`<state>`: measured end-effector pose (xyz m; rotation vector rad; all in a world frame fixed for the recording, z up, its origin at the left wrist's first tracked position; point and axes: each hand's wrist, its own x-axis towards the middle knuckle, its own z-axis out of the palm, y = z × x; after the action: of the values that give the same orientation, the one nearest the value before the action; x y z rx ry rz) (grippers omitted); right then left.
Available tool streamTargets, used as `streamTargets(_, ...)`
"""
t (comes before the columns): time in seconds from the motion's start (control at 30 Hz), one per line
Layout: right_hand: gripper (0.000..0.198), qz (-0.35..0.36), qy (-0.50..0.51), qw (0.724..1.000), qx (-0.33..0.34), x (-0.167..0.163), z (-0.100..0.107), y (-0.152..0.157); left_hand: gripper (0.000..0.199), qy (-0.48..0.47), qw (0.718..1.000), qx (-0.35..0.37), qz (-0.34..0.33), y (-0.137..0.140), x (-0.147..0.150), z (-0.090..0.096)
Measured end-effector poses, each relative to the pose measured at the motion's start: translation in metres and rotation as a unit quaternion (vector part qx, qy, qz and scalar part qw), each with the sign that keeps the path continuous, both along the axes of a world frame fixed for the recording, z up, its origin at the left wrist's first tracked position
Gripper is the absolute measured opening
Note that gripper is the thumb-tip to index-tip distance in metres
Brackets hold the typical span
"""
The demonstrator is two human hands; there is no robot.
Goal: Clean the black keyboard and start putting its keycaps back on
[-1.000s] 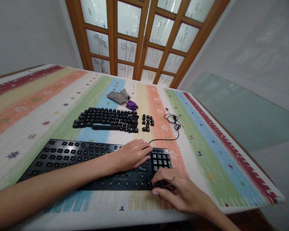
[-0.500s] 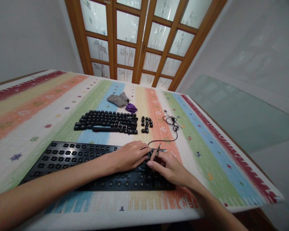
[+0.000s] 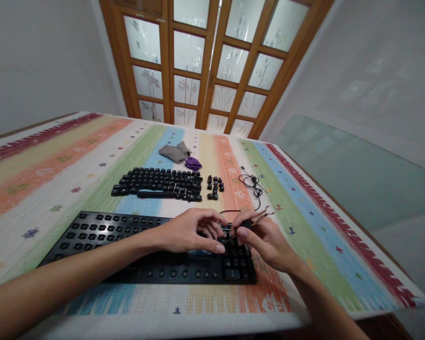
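Keyboard (image 3: 166, 264), glossy black, shows bare switches (image 3: 162, 273) and a capped number pad (image 3: 233, 274).

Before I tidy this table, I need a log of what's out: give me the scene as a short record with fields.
Right hand: holds a pronged tool
Left hand: curled over the keyboard, near the tool; contact unclear
Number pad: keycaps fitted
Loose keycaps: large group beyond the keyboard, small cluster to its right
Cable: black, tangled, right of the cluster
Cloths: gray and purple, beyond the keycaps
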<state>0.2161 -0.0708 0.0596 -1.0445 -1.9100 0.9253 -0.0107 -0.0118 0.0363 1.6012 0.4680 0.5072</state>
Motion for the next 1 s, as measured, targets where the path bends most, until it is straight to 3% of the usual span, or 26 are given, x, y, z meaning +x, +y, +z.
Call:
streamTargets(0.2, 0.017, 0.047, -0.060, 0.996, 0.052, 0.007, -0.003, -0.008, 0.046, 0.003, 0.997, -0.074, -0.018, 0.002, 0.003, -0.003)
streamTargets(0.43, 0.023, 0.064, -0.011, 0.997, 0.040, 0.013, -0.004, -0.008, 0.042, -0.005, 0.997, -0.048, -0.060, 0.003, 0.008, 0.009)
streamTargets(0.5, 0.024, 0.048, -0.007, 0.998, 0.046, 0.015, -0.006, -0.007, 0.039, -0.009, 0.999, 0.006, -0.054, 0.005, 0.008, 0.012)
streamTargets(0.6, 0.022, 0.011, -0.027, 0.998, 0.064, 0.017, -0.010, -0.006, 0.030, 0.011, 0.988, 0.148, -0.029, 0.008, 0.007, 0.017)
streamTargets(0.77, 0.017, -0.020, -0.051, 0.995, 0.081, 0.019, -0.014, -0.002, 0.015, 0.065, 0.925, 0.374, -0.020, 0.013, 0.007, 0.021)
streamTargets(1.0, 0.017, -0.034, -0.085, 0.991, 0.098, 0.016, -0.016, 0.001, 0.013, 0.088, 0.876, 0.472, -0.048, 0.019, 0.012, 0.023)
